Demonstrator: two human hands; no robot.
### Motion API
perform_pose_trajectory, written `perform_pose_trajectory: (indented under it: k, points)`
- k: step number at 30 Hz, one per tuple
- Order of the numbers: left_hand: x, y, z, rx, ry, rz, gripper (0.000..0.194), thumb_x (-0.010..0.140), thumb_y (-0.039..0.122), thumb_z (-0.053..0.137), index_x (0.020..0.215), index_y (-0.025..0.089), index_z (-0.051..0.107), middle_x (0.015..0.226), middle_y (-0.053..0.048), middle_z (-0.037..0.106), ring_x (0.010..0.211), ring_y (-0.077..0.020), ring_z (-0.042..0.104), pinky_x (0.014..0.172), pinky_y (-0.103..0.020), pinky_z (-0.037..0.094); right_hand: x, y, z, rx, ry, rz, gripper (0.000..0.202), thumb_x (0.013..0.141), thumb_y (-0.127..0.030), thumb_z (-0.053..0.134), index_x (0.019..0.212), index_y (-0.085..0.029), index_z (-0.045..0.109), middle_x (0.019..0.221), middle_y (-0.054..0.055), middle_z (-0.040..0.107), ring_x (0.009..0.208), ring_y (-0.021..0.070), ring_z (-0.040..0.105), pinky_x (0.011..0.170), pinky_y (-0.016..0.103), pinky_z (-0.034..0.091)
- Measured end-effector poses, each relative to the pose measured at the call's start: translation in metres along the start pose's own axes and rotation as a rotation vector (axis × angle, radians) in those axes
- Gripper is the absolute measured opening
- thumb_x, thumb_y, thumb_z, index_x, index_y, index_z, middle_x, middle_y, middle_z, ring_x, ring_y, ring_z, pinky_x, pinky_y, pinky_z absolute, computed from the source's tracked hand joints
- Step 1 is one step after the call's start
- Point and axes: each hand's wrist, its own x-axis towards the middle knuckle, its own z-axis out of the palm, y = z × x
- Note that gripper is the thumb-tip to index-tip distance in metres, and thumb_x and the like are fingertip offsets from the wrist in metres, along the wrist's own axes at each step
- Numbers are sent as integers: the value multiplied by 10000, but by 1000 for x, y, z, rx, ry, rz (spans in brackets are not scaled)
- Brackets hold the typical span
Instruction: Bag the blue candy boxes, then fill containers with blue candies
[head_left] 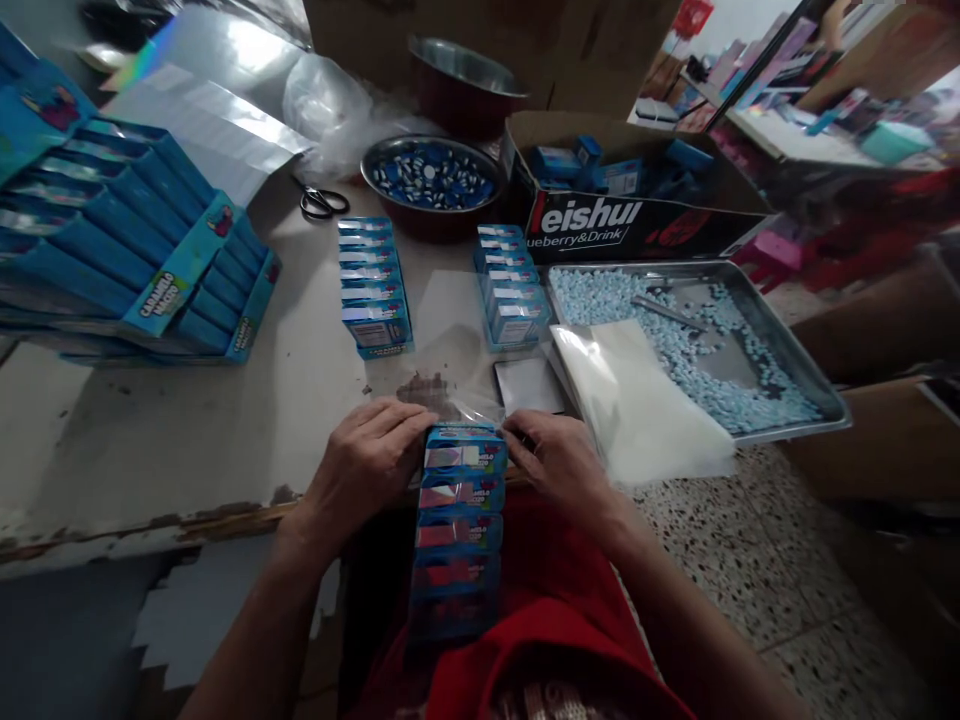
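A blue display box [459, 535] filled with a row of small candy boxes lies lengthwise toward me, between my forearms and over my lap. Clear plastic film [480, 408] stretches past its far end. My left hand [379, 450] is closed at the far left corner, its fingers pressed together on the film there. At the far right corner, my right hand [555, 455] pinches the film between thumb and fingers. Two similar filled boxes, a left one [375, 290] and a right one [514, 290], stand farther back on the table.
Stacked blue display boxes [142, 250] fill the left side. Black scissors [322, 203] lie near a bowl [431, 215] of wrapped candies. At right are a carton [600, 225], a metal tray [821, 390] of pale blue pieces, clear sheets [637, 400] and a flat dark-edged object [529, 387].
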Motion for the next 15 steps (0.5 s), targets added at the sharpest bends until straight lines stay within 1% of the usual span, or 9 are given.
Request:
perform_pose_trajectory:
  k: [3, 6, 8, 10, 12, 15]
  points:
    - [-6, -5, 2, 50, 20, -27, 233, 928, 155, 624, 1146, 181, 702, 1089, -69, 747, 994, -226, 667, 932, -391, 534, 4, 4, 0, 50, -29, -17, 214, 1008, -310, 578, 861, -192, 679, 759, 5, 680, 674, 124, 596, 641, 252, 367]
    - [-7, -8, 2, 88, 20, -43, 138, 934, 175, 628, 1030, 182, 728, 950, -46, 756, 873, -204, 671, 830, -348, 537, 9, 7, 0, 48, -49, -43, 215, 1003, -312, 586, 853, -191, 682, 745, 3, 663, 666, 119, 578, 640, 253, 371]
    - [-2, -5, -2, 79, 25, -86, 115, 945, 205, 619, 952, 184, 731, 877, -31, 751, 804, -184, 674, 770, -322, 529, 12, 7, -3, 31, -63, -52, 222, 996, -309, 592, 835, -189, 687, 726, 1, 657, 651, 116, 572, 631, 255, 367]
    - [5, 3, -11, 37, 33, -166, 136, 945, 247, 618, 882, 197, 728, 825, -13, 743, 753, -166, 677, 724, -300, 521, 12, 3, -8, 1, -57, -55, 254, 996, -303, 578, 797, -187, 685, 703, 3, 652, 633, 114, 571, 620, 259, 361]
    - [12, 17, -23, -2, 36, -265, 137, 921, 277, 640, 833, 216, 724, 795, 5, 731, 725, -153, 677, 677, -281, 508, 8, -4, -13, -49, -22, -54, 284, 999, -298, 558, 764, -188, 673, 685, 4, 649, 619, 116, 572, 611, 265, 355]
    - [17, 40, -37, 53, 59, -370, 100, 891, 283, 670, 819, 248, 731, 793, 26, 719, 716, -154, 671, 619, -283, 471, -4, -15, -14, -102, 58, -39, 275, 992, -282, 550, 758, -191, 664, 705, 14, 672, 625, 127, 586, 608, 274, 357]
